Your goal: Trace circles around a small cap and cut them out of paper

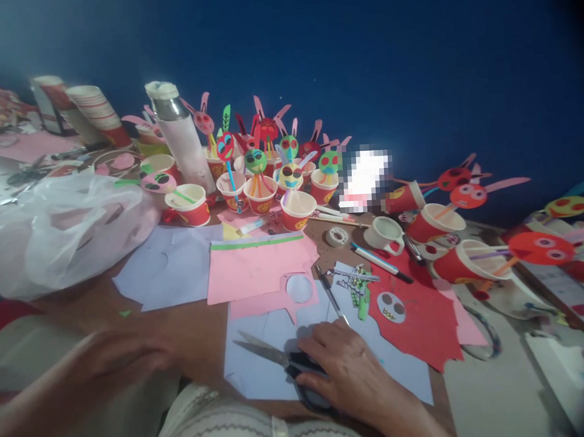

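My right hand [351, 362] is closed about the black handles of a pair of scissors [264, 349]. The blades are slightly parted and point left over pale blue paper [261, 376]. At the table's front edge, on the left, my left hand [125, 351] is smeared by motion, its fingers unclear. Beyond the scissors lies pink paper [245, 266] with cut edges and a green strip. To the right, a round paper face [391, 308] rests on red paper [425, 322]. A pen [331, 295] and green printed scraps [361, 296] lie nearby.
Several red paper cups [298, 208] with paper animal faces on straws stand along the back. A bottle [180, 136] rises among them. A plastic bag [72, 230] fills the left. A tape roll [337, 237], a mug [383, 233] and a marker [380, 261] lie mid-right.
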The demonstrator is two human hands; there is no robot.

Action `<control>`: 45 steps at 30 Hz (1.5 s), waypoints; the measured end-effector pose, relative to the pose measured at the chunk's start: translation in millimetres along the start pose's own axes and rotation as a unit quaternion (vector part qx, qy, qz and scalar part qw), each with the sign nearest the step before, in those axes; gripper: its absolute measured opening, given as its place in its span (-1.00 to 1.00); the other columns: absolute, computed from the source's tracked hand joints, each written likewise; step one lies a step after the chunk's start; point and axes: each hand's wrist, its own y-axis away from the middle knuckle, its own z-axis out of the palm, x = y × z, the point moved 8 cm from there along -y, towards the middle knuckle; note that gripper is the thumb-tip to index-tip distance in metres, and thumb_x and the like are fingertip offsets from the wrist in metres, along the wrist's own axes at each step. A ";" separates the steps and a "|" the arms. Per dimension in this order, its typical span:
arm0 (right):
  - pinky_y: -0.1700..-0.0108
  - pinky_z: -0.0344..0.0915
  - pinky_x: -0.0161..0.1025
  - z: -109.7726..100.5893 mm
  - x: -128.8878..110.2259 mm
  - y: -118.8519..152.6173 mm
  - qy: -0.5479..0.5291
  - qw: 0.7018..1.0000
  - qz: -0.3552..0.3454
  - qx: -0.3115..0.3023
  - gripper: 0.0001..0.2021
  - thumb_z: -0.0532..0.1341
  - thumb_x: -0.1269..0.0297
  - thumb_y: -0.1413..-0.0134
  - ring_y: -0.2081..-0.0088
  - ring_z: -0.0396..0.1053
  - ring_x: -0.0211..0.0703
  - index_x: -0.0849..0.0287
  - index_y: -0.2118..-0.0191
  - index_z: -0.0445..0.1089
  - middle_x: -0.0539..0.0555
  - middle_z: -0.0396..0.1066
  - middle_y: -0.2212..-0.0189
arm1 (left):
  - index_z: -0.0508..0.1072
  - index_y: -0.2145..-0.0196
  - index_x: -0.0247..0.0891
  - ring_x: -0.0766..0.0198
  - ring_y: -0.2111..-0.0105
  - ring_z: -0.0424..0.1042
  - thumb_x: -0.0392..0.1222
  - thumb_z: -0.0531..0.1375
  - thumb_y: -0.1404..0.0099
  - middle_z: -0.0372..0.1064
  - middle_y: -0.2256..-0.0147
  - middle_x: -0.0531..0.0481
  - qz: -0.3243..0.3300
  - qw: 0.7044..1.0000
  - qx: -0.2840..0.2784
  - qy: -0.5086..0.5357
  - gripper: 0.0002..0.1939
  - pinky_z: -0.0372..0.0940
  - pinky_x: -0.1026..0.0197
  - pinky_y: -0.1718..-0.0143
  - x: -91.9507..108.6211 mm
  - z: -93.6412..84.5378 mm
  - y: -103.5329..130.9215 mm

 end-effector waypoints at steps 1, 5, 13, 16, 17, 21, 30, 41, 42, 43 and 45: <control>0.19 0.12 -0.12 0.4 0.4 1.0 0.004 1.000 0.005 -0.007 -0.76 0.30 0.19 0.01 0.25 0.30 -0.02 0.08 0.19 0.34 0.03 0.38 0.29 | 0.58 0.52 -0.16 0.30 0.46 0.41 -0.11 0.23 0.00 0.49 0.50 0.15 0.032 0.995 -0.093 -0.024 -0.86 0.25 0.42 0.39 22.4 24.1 -8.4; 0.25 0.13 -0.15 0.1 0.6 5.2 0.024 0.999 0.023 -0.029 -0.69 0.34 0.21 0.07 0.28 0.32 -0.02 0.06 0.17 0.33 0.02 0.38 0.30 | 0.53 0.37 -0.21 0.31 0.40 0.40 -0.18 0.04 -0.21 0.48 0.37 0.04 0.147 0.970 -0.179 -0.069 -0.75 0.21 0.38 0.37 89.6 77.8 -51.9; 0.35 0.13 -0.15 2.6 -5.4 4.9 0.063 0.995 0.029 -0.073 -0.68 0.28 0.16 0.02 0.32 0.37 0.03 0.08 0.12 0.32 0.07 0.41 0.33 | 0.42 0.48 -0.23 0.24 0.44 0.35 -0.16 0.08 -0.14 0.41 0.43 0.02 0.201 0.938 -0.134 -0.248 -0.84 0.11 0.26 0.43 122.3 135.4 -106.9; 0.38 0.11 -0.17 5.3 -5.9 4.4 0.058 0.996 0.020 -0.072 -0.66 0.27 0.15 0.02 0.35 0.37 0.01 0.07 0.09 0.30 0.05 0.42 0.36 | 0.41 0.42 -0.21 0.21 0.40 0.36 -0.10 0.12 -0.12 0.40 0.38 0.01 0.210 0.932 -0.131 -0.265 -0.85 0.09 0.24 0.44 124.5 146.1 -108.8; 0.39 0.10 -0.18 6.4 -5.8 4.2 0.054 0.996 0.016 -0.071 -0.65 0.27 0.15 0.02 0.36 0.37 0.00 0.06 0.08 0.29 0.04 0.43 0.37 | 0.41 0.40 -0.21 0.20 0.38 0.37 -0.09 0.13 -0.11 0.40 0.36 0.01 0.211 0.931 -0.129 -0.269 -0.84 0.09 0.24 0.43 124.6 148.5 -109.2; 0.40 0.08 -0.19 8.6 -5.0 3.1 0.039 0.997 0.006 -0.061 -0.71 0.25 0.21 0.01 0.37 0.36 -0.04 0.09 0.12 0.31 0.03 0.43 0.37 | 0.37 0.42 -0.22 0.18 0.40 0.37 -0.15 0.11 -0.12 0.38 0.38 0.00 0.205 0.931 -0.121 -0.277 -0.89 0.08 0.23 0.46 122.1 155.3 -111.5; 0.31 0.10 -0.16 5.9 -4.8 4.5 0.047 0.998 -0.014 -0.030 -0.82 0.23 0.24 -0.01 0.32 0.29 -0.05 0.09 0.23 0.29 0.02 0.37 0.32 | 0.29 0.60 -0.26 0.29 0.53 0.29 -0.30 0.02 -0.11 0.34 0.52 0.04 0.190 0.951 -0.116 -0.216 -0.84 0.02 0.26 0.53 123.9 154.5 -111.9; 0.31 0.12 -0.16 -1.4 -5.3 3.8 0.060 0.998 -0.014 0.011 -0.61 0.35 0.31 0.17 0.32 0.35 -0.03 0.07 0.13 0.33 0.00 0.42 0.32 | 0.39 0.47 -0.33 0.39 0.59 0.26 -0.13 0.13 -0.11 0.21 0.57 0.10 0.103 0.994 -0.004 0.046 -0.81 0.09 0.37 0.63 98.4 48.3 -134.9; 0.31 0.13 -0.15 0.5 -4.3 4.0 0.065 0.998 -0.008 0.015 -0.62 0.35 0.31 0.18 0.33 0.36 -0.01 0.08 0.14 0.34 0.02 0.43 0.32 | 0.40 0.47 -0.33 0.39 0.58 0.26 -0.13 0.13 -0.10 0.22 0.55 0.09 0.100 0.994 -0.003 0.048 -0.82 0.08 0.37 0.62 94.9 45.9 -136.5; 0.31 0.14 -0.14 2.1 -3.6 4.2 0.068 0.997 -0.004 0.019 -0.64 0.34 0.31 0.18 0.33 0.36 0.00 0.09 0.16 0.36 0.03 0.43 0.33 | 0.40 0.47 -0.33 0.40 0.57 0.25 -0.14 0.13 -0.10 0.23 0.55 0.09 0.095 0.994 -0.003 0.045 -0.82 0.08 0.37 0.62 91.8 45.5 -137.5; 0.29 0.16 -0.13 3.5 -3.0 4.7 0.061 0.998 -0.006 0.026 -0.69 0.31 0.34 0.16 0.33 0.37 0.01 0.11 0.18 0.38 0.06 0.44 0.32 | 0.40 0.50 -0.32 0.41 0.57 0.20 -0.16 0.13 -0.09 0.22 0.56 0.10 0.085 0.996 -0.008 0.034 -0.84 0.05 0.37 0.62 86.6 48.1 -137.8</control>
